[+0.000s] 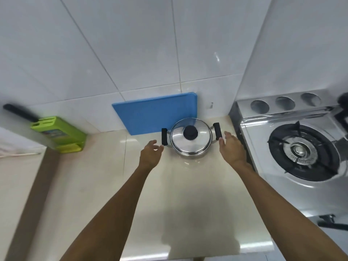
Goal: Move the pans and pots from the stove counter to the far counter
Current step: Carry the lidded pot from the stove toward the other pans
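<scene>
Head view, looking down. The steel pot (pixel 191 137) stands upright on the beige counter (pixel 105 185), lid on, with the black knob (pixel 191 133) at the centre of the lid facing up at you. Its long axis runs through the two black side handles, from the left handle (pixel 164 137) to the right handle (pixel 218 131), roughly parallel to the tiled wall (pixel 131 44) and tilted slightly so that the right handle sits a little farther from you. Relative to the pot, the blue cutting board (pixel 150 113) leans against the wall just behind it and to its left, the gas stove (pixel 293 151) lies to its right, and the green knife block (pixel 58 134) stands well to its left, near the wall. Your left hand (pixel 150 154) is on the near-left side of the pot, fingers spread and loosely curled, fingertips just beside the lower end of the left handle; whether they touch it cannot be told. Your right hand (pixel 230 147) is on the near-right side, fingers extended and slightly apart, fingertips just beside the right handle, with no grip closed around it. The pot lies between your two hands, slightly beyond both.
</scene>
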A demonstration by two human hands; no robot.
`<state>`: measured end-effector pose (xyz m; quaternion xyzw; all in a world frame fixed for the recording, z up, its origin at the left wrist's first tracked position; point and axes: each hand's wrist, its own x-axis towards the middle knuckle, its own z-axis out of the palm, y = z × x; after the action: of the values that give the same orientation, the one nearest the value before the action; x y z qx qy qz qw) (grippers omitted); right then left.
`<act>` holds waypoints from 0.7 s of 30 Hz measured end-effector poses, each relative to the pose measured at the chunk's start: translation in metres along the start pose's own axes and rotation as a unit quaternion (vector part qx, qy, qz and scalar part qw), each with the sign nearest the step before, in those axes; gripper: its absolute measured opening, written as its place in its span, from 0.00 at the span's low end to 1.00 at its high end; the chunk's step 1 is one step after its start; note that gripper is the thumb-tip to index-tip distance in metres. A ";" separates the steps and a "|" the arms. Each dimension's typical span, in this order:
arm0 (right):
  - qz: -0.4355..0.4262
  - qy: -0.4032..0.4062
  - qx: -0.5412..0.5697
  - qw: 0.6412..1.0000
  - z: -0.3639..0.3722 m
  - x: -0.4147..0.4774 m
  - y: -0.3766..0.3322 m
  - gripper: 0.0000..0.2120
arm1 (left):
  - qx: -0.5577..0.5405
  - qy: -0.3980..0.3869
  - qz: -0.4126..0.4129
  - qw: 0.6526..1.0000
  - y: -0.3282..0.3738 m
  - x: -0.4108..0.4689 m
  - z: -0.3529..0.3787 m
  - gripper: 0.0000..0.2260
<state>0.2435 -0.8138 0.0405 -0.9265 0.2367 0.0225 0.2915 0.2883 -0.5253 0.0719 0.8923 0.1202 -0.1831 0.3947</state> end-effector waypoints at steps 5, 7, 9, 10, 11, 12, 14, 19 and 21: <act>-0.007 0.013 0.039 0.999 0.013 0.030 0.011 0.19 | -0.007 0.002 -0.021 1.000 0.010 0.027 0.023 0.27; -0.005 0.013 0.054 0.998 0.018 0.039 0.012 0.18 | -0.004 0.003 -0.019 1.000 0.012 0.036 0.030 0.23; 0.003 0.005 0.066 0.998 0.023 0.049 0.011 0.18 | -0.002 0.014 -0.021 1.000 0.014 0.047 0.035 0.21; 0.008 0.002 0.072 0.997 0.026 0.053 0.011 0.18 | -0.003 0.020 -0.024 1.000 0.014 0.052 0.036 0.20; 0.014 0.002 0.083 0.996 0.028 0.055 0.010 0.18 | -0.003 0.022 -0.024 0.999 0.013 0.056 0.037 0.19; 0.023 0.002 0.097 0.995 0.030 0.058 0.010 0.18 | -0.010 0.020 -0.026 0.999 0.011 0.060 0.038 0.18; 0.034 0.008 0.123 0.992 0.033 0.061 0.009 0.17 | -0.046 0.011 -0.034 0.998 0.007 0.063 0.038 0.16; 0.036 0.015 0.170 0.985 0.030 0.055 0.006 0.13 | -0.114 0.009 -0.040 0.993 -0.006 0.056 0.035 0.16; 0.031 0.019 0.188 0.982 0.028 0.042 -0.001 0.12 | -0.143 0.013 -0.036 0.989 -0.016 0.046 0.030 0.15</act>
<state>0.2841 -0.8155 0.0100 -0.8477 0.2708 -0.0311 0.4550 0.3168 -0.5340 0.0229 0.8241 0.1821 -0.1669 0.5097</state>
